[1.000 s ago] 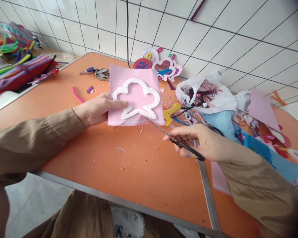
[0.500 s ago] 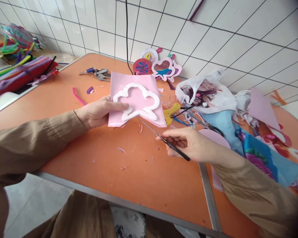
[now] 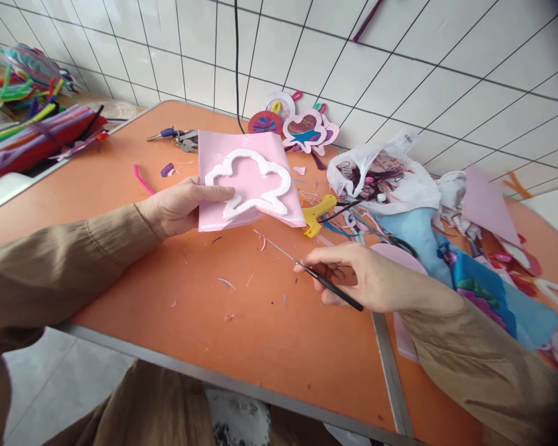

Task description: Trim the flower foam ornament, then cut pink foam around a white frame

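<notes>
My left hand [image 3: 179, 201] is closed on the left edge of a pink sheet [image 3: 214, 145], its thumb resting on top. A white cut-out outline [image 3: 283, 176], cloud-like above and pointed below, lies on the sheet under that thumb. The sheet's lower edge shows a cut near the middle. In my right hand [image 3: 344, 272] are black-handled scissors [image 3: 332, 288], seen edge-on. Their thin blades point up and left, with the tips just below the sheet and apart from it. Whether the blades are spread is hard to see.
Behind the sheet lie a yellow glue gun [image 3: 318, 215], keys [image 3: 186, 141] and decorated cut-outs [image 3: 304, 130]. A white plastic bag [image 3: 413, 186] with dark threads and blue fabric [image 3: 413, 235] crowd the right. Pipe cleaners [image 3: 41, 136] lie far left. Paper scraps dot the orange table [image 3: 242, 347].
My left hand has shifted slightly left and up with the pink sheet and white outline. The scissors have drawn down and right, away from the sheet's lower edge.
</notes>
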Tool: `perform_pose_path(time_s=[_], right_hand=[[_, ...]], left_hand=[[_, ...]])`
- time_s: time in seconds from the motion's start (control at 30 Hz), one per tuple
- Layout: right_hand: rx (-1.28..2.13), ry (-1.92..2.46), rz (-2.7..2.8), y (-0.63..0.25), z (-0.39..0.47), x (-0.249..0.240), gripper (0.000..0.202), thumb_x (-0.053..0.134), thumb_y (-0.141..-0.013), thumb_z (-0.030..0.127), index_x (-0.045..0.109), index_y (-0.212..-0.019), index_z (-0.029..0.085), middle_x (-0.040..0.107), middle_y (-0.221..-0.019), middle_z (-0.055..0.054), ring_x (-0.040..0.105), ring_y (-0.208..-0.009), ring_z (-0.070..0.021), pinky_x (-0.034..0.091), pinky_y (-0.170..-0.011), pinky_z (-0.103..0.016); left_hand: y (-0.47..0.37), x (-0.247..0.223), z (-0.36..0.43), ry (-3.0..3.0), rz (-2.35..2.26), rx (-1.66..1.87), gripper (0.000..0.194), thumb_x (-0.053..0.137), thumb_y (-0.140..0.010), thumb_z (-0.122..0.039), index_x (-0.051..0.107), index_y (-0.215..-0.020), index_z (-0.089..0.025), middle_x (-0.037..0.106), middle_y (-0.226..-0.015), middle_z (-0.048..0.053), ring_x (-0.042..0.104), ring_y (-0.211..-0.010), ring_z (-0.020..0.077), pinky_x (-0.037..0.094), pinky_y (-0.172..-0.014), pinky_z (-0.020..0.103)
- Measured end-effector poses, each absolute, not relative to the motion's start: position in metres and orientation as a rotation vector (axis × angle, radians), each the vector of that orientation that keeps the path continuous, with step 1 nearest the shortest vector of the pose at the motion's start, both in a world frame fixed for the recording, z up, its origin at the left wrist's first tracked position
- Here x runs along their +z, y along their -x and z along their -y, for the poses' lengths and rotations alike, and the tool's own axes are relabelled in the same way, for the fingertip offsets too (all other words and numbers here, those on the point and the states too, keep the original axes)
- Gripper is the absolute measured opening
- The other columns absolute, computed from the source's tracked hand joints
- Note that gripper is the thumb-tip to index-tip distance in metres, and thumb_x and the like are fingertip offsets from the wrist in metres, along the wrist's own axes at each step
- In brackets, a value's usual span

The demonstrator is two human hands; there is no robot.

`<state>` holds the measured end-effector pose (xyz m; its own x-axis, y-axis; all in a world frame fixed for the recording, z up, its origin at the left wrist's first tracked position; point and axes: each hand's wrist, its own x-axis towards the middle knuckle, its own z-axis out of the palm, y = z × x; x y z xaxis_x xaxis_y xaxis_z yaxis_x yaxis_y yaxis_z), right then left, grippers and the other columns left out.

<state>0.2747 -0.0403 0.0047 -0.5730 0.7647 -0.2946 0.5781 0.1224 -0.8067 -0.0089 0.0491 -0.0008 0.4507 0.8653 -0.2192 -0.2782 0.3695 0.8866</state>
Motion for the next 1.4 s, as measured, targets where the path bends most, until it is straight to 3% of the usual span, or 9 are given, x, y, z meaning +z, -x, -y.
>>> perform_pose_path(time_s=[0.17,0.27,0.53,0.73,0.9,1.03,1.17,1.4], right_hand=[[1.580,1.148,2.052,-0.285,0.037,0.008,0.052,0.074,-0.076,0.064,0.072,-0.105,0.021,0.067,-0.089,-0.010,0.063,-0.079,-0.0198,0.053,-0.071,-0.032],[1.666,1.125,1.983,-0.291,0.036,0.003,0.060,0.071,-0.077,0.071,0.072,-0.110,0.021,0.067,-0.090,-0.010,0.062,-0.079,-0.0198,0.050,-0.069,-0.032],[1.595,1.177,1.772,-0.275,0.043,-0.008,0.066,0.075,-0.073,0.071,0.070,-0.111,0.017,0.061,-0.085,-0.005,0.057,-0.078,-0.0160,0.045,-0.072,-0.028],[1.709,1.199,1.667,-0.270,0.047,-0.008,0.069,0.080,-0.066,0.071,0.072,-0.107,0.016,0.062,-0.080,-0.005,0.056,-0.073,-0.0160,0.042,-0.068,-0.030],[1.957,0.984,1.510,-0.268,0.051,-0.013,0.057,0.071,-0.079,0.069,0.073,-0.102,0.016,0.062,-0.072,-0.005,0.058,-0.063,-0.0155,0.038,-0.056,-0.028],[2.113,0.753,1.342,-0.256,0.061,-0.026,0.054,0.056,-0.092,0.065,0.071,-0.112,0.017,0.063,-0.074,-0.006,0.058,-0.060,-0.0141,0.037,-0.053,-0.025],[2.093,0.762,1.318,-0.240,0.070,-0.023,0.057,0.056,-0.090,0.069,0.071,-0.112,0.019,0.064,-0.082,-0.007,0.059,-0.067,-0.0138,0.038,-0.058,-0.025],[1.962,1.015,1.243,-0.212,0.081,-0.003,0.055,0.062,-0.090,0.065,0.065,-0.119,0.019,0.065,-0.094,-0.009,0.064,-0.082,-0.0173,0.042,-0.067,-0.029]], left_hand=[[0.014,-0.003,-0.056,-0.909,-0.798,0.870,0.026,0.079,-0.072,-0.009,0.078,-0.097,-0.015,0.080,-0.101,0.012,0.078,-0.095,0.0304,0.063,-0.090,0.040],[0.015,-0.004,-0.058,-0.913,-0.789,0.869,0.025,0.080,-0.071,-0.009,0.078,-0.095,-0.015,0.080,-0.096,0.011,0.078,-0.090,0.0288,0.064,-0.087,0.038],[0.014,-0.005,-0.055,-0.898,-0.770,0.895,0.026,0.082,-0.071,-0.010,0.079,-0.096,-0.016,0.081,-0.094,0.009,0.077,-0.081,0.0241,0.064,-0.081,0.034],[0.013,-0.008,-0.054,-0.925,-0.717,0.840,0.011,0.079,-0.074,-0.011,0.079,-0.085,-0.013,0.080,-0.092,0.012,0.077,-0.079,0.0233,0.063,-0.081,0.033],[0.011,-0.006,-0.049,-0.894,-0.687,0.900,0.020,0.078,-0.076,-0.010,0.079,-0.095,-0.013,0.080,-0.102,0.012,0.077,-0.088,0.0249,0.062,-0.089,0.037],[0.008,-0.009,-0.047,-0.876,-0.701,0.977,0.013,0.080,-0.076,-0.014,0.078,-0.089,-0.014,0.080,-0.093,0.011,0.077,-0.087,0.0261,0.061,-0.091,0.039],[0.006,-0.013,-0.046,-0.841,-0.679,1.045,0.015,0.081,-0.076,-0.016,0.078,-0.090,-0.014,0.080,-0.094,0.012,0.077,-0.094,0.0271,0.061,-0.092,0.036],[-0.005,-0.003,-0.049,-0.708,-0.687,1.175,0.017,0.081,-0.073,-0.009,0.075,-0.088,-0.014,0.080,-0.093,0.007,0.076,-0.082,0.0183,0.061,-0.088,0.031]])
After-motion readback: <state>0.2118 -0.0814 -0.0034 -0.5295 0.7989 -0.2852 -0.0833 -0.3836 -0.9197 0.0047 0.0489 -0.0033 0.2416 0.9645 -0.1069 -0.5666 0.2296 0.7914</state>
